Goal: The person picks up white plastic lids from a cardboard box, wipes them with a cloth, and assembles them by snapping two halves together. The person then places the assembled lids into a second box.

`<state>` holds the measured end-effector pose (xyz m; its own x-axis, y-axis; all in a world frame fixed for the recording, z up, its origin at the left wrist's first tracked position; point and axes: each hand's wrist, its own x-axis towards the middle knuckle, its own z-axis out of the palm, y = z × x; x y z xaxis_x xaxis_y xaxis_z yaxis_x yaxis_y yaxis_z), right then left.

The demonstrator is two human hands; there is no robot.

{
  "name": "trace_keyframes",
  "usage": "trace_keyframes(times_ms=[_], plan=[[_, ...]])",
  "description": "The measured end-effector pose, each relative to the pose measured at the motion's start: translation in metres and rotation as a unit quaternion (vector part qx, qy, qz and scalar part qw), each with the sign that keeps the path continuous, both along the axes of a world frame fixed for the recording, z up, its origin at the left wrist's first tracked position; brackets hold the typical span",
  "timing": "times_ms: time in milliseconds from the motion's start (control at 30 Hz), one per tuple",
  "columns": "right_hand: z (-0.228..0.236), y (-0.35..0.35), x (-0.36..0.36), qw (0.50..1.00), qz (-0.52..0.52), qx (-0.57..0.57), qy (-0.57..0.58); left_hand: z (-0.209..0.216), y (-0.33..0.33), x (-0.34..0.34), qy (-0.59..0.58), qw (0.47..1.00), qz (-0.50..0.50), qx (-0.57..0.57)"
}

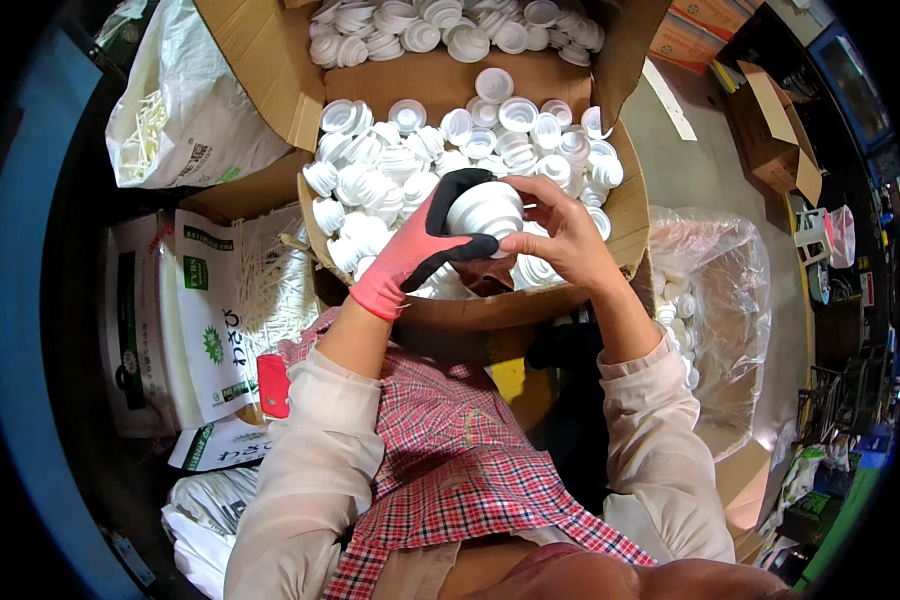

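Observation:
Between my two hands is a round white plastic piece (485, 210) with stepped rings, held over the near part of an open cardboard box (450, 315). My left hand (420, 245), in a red glove with black fingers, curls round its left side. From the right, my bare right hand (568, 235) grips it with thumb and fingers. Below and beyond my hands, many similar white ringed pieces (380, 165) lie heaped in the box. Something dark reddish-brown (488, 275) shows just under the held piece; I cannot tell what it is.
Thin white sticks (280, 285) fill a container at the left, beside printed white bags (205, 320). A white sack (195, 120) stands at the far left. At the right is a plastic-lined box (715, 320) with more white pieces. Another cardboard box (770, 130) sits farther off.

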<state>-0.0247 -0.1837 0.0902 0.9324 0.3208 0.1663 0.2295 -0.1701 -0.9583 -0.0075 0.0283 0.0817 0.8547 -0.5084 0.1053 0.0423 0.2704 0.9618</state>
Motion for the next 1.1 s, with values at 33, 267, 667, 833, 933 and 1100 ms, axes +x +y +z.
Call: trace_keyframes(times_ms=[33, 267, 667, 833, 933, 1100], plan=[[-0.002, -0.002, 0.0, 1.0, -0.009, 0.018, 0.019, -0.008, 0.003, 0.006, 0.006, 0.999, -0.004, 0.032], [-0.021, -0.01, 0.001, 0.997, -0.039, 0.049, 0.045, -0.036, -0.004, 0.007, -0.035, 0.994, 0.05, 0.086], [-0.015, -0.028, 0.015, 0.96, -0.02, 0.226, 0.161, -0.034, -0.012, 0.013, -0.057, 0.996, 0.063, 0.001], [-0.014, -0.022, 0.011, 0.964, -0.053, 0.175, 0.195, -0.043, -0.013, 0.019, 0.226, 0.967, 0.012, -0.12], [-0.022, -0.023, 0.014, 0.954, -0.07, 0.2, 0.21, -0.038, -0.016, 0.015, 0.266, 0.948, 0.019, -0.174], [-0.02, -0.02, 0.012, 0.955, -0.073, 0.197, 0.207, -0.038, -0.012, 0.014, 0.251, 0.957, 0.047, -0.139]])
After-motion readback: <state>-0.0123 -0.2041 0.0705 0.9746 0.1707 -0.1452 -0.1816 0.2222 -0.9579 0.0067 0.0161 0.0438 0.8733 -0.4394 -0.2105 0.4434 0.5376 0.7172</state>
